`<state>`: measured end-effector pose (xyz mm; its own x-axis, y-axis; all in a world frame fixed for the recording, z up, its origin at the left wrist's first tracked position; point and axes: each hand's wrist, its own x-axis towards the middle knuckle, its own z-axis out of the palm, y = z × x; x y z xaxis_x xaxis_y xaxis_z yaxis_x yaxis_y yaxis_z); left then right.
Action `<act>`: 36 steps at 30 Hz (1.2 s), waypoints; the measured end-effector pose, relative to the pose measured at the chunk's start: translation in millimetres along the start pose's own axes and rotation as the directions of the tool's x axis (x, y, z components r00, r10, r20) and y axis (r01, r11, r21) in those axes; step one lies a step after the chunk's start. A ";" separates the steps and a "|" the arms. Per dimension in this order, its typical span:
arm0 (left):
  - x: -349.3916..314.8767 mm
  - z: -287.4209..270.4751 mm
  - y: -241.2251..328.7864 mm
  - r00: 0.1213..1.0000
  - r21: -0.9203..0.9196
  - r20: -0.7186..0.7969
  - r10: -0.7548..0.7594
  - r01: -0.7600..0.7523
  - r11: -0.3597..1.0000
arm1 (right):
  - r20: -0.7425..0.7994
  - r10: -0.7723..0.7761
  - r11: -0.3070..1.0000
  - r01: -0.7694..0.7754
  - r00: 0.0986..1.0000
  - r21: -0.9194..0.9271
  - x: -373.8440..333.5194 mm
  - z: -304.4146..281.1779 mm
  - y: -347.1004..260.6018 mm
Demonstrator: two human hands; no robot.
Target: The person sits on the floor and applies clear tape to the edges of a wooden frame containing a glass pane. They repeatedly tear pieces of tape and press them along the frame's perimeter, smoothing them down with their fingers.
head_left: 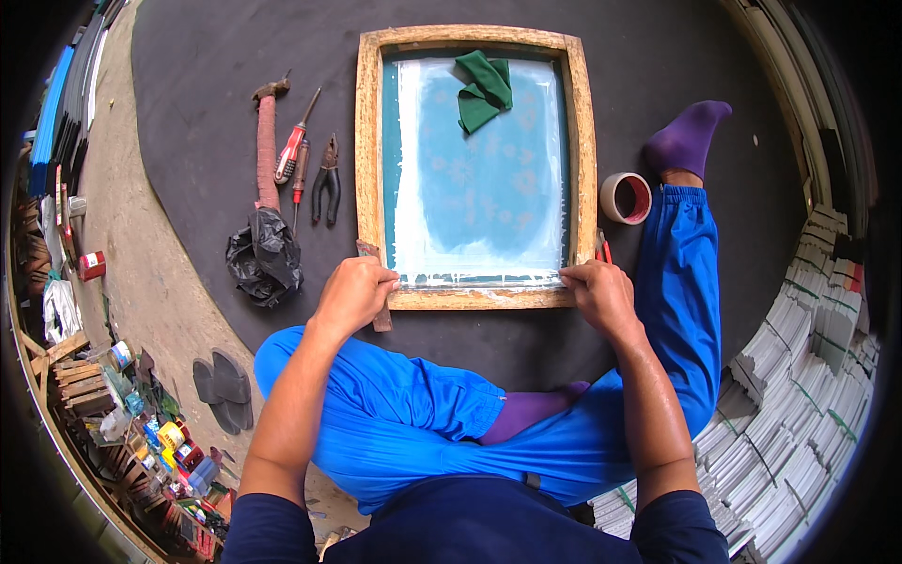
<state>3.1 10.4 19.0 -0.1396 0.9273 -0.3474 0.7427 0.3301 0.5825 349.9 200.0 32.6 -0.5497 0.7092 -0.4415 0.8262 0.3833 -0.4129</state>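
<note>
Fingers of your left hand and right hand are pinching clear tape along the wooden screen frame's near edge; uneven pulling is risking wrinkles.

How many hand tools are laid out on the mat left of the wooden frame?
4: a hammer farthest left, two screwdrivers beside it, and pliers nearest the wooden frame. The black plastic bag below them may hide more.

One wooden frame, one green cloth, two screwdrivers, one pliers, one hammer, one tape roll, two sandals.
</note>
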 end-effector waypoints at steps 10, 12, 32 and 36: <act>0.4 -4.3 13.4 0.985 0.036 0.107 -0.132 0.129 0.991 | 0.024 -0.008 0.999 0.009 1.000 -0.040 0.5 -0.2 1.4; 0.7 -3.2 11.3 0.980 0.028 0.127 -0.153 0.150 0.988 | 0.034 -0.007 0.999 0.009 0.999 -0.044 1.0 -1.7 -0.9; 8.2 -7.3 15.3 0.958 0.085 0.202 -0.202 0.188 0.978 | 0.078 -0.006 0.993 0.015 0.997 -0.114 2.6 -2.4 -3.1; 10.3 -7.9 14.3 0.956 0.093 0.221 -0.195 0.178 0.980 | 0.086 -0.011 0.992 0.022 0.996 -0.124 2.8 -2.1 -2.0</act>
<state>7.0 26.1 29.6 -0.1335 0.7830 -0.6075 0.7638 0.4719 0.4404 347.0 202.5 33.9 -0.5674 0.6513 -0.5039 0.8230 0.4693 -0.3202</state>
